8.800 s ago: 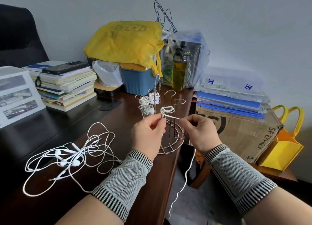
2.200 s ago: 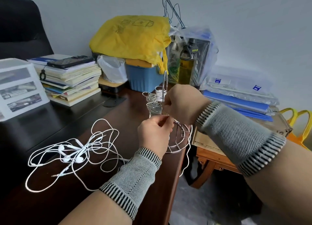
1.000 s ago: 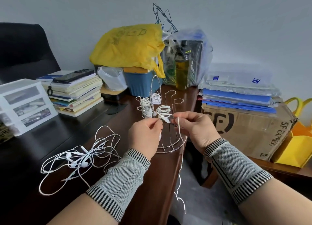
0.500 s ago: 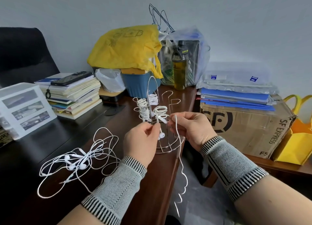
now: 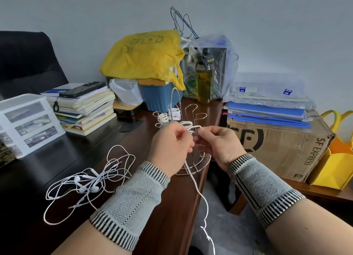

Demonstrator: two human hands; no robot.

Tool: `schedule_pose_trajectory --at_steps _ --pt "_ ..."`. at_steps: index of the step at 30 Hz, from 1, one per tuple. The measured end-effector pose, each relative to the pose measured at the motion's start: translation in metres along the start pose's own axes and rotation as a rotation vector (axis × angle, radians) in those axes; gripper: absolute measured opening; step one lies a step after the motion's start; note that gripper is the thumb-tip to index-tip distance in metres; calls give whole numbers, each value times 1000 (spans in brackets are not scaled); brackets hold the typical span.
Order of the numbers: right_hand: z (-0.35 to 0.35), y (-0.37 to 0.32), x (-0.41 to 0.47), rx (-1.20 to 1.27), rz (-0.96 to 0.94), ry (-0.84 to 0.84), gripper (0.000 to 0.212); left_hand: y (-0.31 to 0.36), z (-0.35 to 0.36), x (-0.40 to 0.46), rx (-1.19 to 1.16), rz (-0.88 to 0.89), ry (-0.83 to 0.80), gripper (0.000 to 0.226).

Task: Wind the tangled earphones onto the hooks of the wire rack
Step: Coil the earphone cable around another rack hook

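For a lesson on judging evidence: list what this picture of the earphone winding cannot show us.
Head view only:
- Front hook of the wire rack: hidden behind the left hand and right hand.
- White cord: its end runs off the bottom edge.
- Earphone tangle: how many sets, too knotted to count.
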State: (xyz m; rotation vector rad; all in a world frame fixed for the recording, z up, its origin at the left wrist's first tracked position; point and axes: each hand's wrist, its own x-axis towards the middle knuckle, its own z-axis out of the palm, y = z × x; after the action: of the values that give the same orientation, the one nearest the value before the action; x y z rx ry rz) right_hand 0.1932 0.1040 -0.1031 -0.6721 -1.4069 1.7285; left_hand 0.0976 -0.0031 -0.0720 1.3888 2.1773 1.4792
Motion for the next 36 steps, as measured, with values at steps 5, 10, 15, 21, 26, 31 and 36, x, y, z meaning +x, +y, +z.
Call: schedule_pose_trajectory --at_steps 5,10,15,21,26,31,36 --pt "4 -1 6 -90 22 38 24 -4 -6 27 274 61 222 40" --pt "10 -6 12 -250 2 97 28 -9 -8 23 521 37 211 53" --pt "16 -8 14 -323 12 127 28 -8 -8 24 671 44 170 51" --pt "19 -7 18 -357 3 145 28 -26 -3 17 509 6 119 46" --pt "21 -5 16 -402 -19 173 27 -29 8 5 -204 -283 129 38" --pt "23 -2 16 -407 -17 171 31 -27 12 -7 -339 -256 165 34" --pt "23 -1 13 -393 -14 169 31 -30 7 -4 -402 -334 237 31"
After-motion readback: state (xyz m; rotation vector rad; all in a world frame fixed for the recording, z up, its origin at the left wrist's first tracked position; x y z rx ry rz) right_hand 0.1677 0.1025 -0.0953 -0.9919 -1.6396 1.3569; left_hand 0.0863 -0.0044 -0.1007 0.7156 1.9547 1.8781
